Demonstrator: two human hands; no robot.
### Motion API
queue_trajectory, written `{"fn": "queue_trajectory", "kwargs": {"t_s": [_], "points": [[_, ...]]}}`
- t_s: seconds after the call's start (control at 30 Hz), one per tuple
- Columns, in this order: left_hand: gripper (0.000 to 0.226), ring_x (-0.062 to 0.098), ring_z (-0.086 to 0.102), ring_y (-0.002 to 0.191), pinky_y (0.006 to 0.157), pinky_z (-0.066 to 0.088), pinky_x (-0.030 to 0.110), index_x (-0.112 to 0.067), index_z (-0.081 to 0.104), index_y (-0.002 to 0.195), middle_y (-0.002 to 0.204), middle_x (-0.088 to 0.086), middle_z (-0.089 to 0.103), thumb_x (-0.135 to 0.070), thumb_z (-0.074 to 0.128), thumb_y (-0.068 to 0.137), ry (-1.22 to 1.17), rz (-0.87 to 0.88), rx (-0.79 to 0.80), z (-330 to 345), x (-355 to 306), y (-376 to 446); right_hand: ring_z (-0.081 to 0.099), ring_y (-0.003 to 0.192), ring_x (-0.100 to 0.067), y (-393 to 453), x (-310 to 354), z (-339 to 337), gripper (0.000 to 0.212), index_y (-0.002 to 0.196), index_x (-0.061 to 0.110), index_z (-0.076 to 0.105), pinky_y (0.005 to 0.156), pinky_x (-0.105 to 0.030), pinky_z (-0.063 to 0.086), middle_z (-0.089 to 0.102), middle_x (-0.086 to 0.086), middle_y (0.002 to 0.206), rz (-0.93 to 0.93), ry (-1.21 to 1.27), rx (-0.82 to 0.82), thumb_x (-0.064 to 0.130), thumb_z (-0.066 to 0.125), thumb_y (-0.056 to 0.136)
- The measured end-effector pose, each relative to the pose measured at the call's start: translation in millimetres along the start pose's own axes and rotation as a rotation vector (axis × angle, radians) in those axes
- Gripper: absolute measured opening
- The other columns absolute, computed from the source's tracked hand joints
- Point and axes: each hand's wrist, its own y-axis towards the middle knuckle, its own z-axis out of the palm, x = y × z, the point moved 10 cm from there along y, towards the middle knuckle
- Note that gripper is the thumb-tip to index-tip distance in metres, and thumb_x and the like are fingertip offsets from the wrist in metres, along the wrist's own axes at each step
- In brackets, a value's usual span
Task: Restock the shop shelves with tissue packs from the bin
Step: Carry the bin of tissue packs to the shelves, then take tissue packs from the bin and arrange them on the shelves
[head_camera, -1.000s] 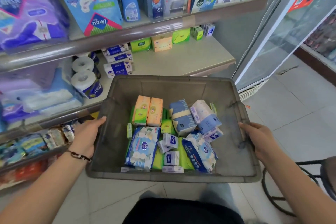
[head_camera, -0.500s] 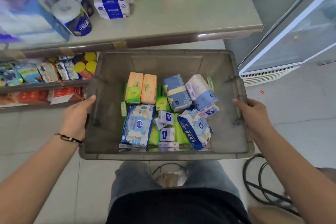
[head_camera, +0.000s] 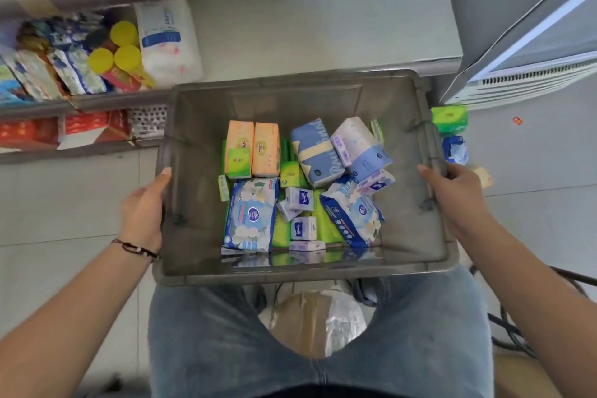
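Both hands grip the grey bin point(head_camera: 400, 236) by its side rims, left hand point(head_camera: 143, 215) and right hand point(head_camera: 452, 195), tissue packs point(head_camera: 303, 187) heaped between them (equally near either), shelves point(head_camera: 97, 100) ahead-left.

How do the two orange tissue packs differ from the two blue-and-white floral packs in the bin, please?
The orange tissue packs lie side by side, parallel, at the far-left end of the heap; the blue-and-white floral packs lie nearer the person and apart, one straight and one tilted. The orange ones are plain with a small logo; the floral ones carry white flowers and a round blue badge. All four lie flat in the grey bin.
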Motion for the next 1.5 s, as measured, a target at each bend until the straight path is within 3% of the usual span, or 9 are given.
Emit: {"fn": "queue_trajectory", "kwargs": {"t_s": [0.13,0.23,0.4,0.67,0.8,0.97,1.2,1.33,1.5], "points": [[0.071,0.022,0.056,0.082,0.082,0.05,0.039,-0.016,0.059,0.083,0.087,0.01,0.056,-0.072,0.084,0.048,0.02,0.014,-0.06,11.7,49.2,51.1,0.056,0.046,0.004,48.5,-45.3,30.2,0.02,0.073,0.018,0.059,0.047,-0.014,0.047,0.059,0.011,0.056,-0.023,-0.035,-0.01,0.019,0.071,0.09],[0.05,0.023,0.061,0.085,0.084,0.051,0.037,-0.013,0.061,0.082,0.089,0.009,0.062,-0.059,0.079,0.069,-0.003,0.036,-0.101,31.0,81.8,78.8,0.064,0.064,-0.011,88.9,-82.6,51.8,0.018,0.074,0.02,0.064,0.065,-0.03,0.055,0.065,0.007,0.066,-0.027,-0.067,0.003,0.028,0.075,0.086],[0.044,0.022,0.056,0.081,0.082,0.049,0.034,-0.018,0.053,0.069,0.077,0.004,0.055,-0.055,0.075,0.074,0.012,0.048,-0.161,61.9,139.2,136.8,0.061,0.059,-0.003,151.9,-136.6,85.9,0.015,0.078,0.021,0.064,0.058,-0.025,0.055,0.065,0.016,0.059,-0.031,-0.043,0.018,0.024,0.075,0.087],[0.044,0.011,0.043,0.058,0.06,0.04,0.019,-0.011,0.051,0.072,0.064,0.002,0.043,-0.048,0.069,0.087,0.12,0.112,-0.196,112.6,194.1,195.4,0.068,0.065,-0.008,228.9,-199.2,121.6,0.031,0.099,0.011,0.07,0.067,-0.033,0.058,0.07,0.01,0.073,-0.02,-0.104,0.013,0.031,0.082,0.079],[0.052,0.012,0.041,0.056,0.06,0.04,0.021,-0.015,0.04,0.06,0.061,0.003,0.04,-0.048,0.072,0.084,0.158,0.118,-0.224,127.0,211.7,212.6,0.071,0.079,-0.022,251.7,-224.0,133.8,0.04,0.095,0.016,0.069,0.073,-0.043,0.06,0.073,-0.004,0.086,0.0,-0.166,0.003,0.045,0.082,0.072],[0.054,0.012,0.04,0.056,0.054,0.038,0.014,-0.016,0.036,0.059,0.061,0.004,0.039,-0.047,0.072,0.085,0.206,0.151,-0.229,142.2,225.3,224.9,0.058,0.07,-0.022,265.9,-239.7,144.2,0.04,0.089,0.011,0.063,0.065,-0.04,0.052,0.061,-0.008,0.078,-0.022,-0.208,-0.007,0.044,0.081,0.074],[0.052,0.014,0.042,0.059,0.065,0.04,0.023,-0.016,0.04,0.063,0.066,0.007,0.041,-0.051,0.07,0.085,0.208,0.136,-0.236,142.7,241.3,230.8,0.064,0.083,-0.026,273.2,-237.9,146.2,0.044,0.105,0.012,0.064,0.074,-0.038,0.054,0.067,-0.008,0.092,-0.081,-0.238,-0.036,0.045,0.076,0.078],[0.042,0.021,0.051,0.078,0.078,0.042,0.032,-0.017,0.05,0.07,0.084,0.013,0.053,-0.051,0.065,0.088,0.251,0.14,-0.238,140.6,243.4,233.7,0.063,0.099,-0.027,270.2,-240.5,149.1,0.073,0.128,0.014,0.057,0.084,-0.041,0.054,0.065,-0.007,0.11,-0.042,-0.313,-0.04,0.061,0.066,0.073],[0.05,0.031,0.057,0.089,0.082,0.044,0.037,0.0,0.06,0.097,0.095,0.021,0.058,-0.05,0.058,0.093,0.439,0.146,-0.201,150.3,236.6,232.9,0.04,0.139,-0.03,256.2,-211.9,155.0,0.085,0.152,0.015,0.032,0.112,-0.05,0.036,0.04,-0.009,0.153,-0.101,-0.445,-0.095,0.055,0.067,0.085]]}}
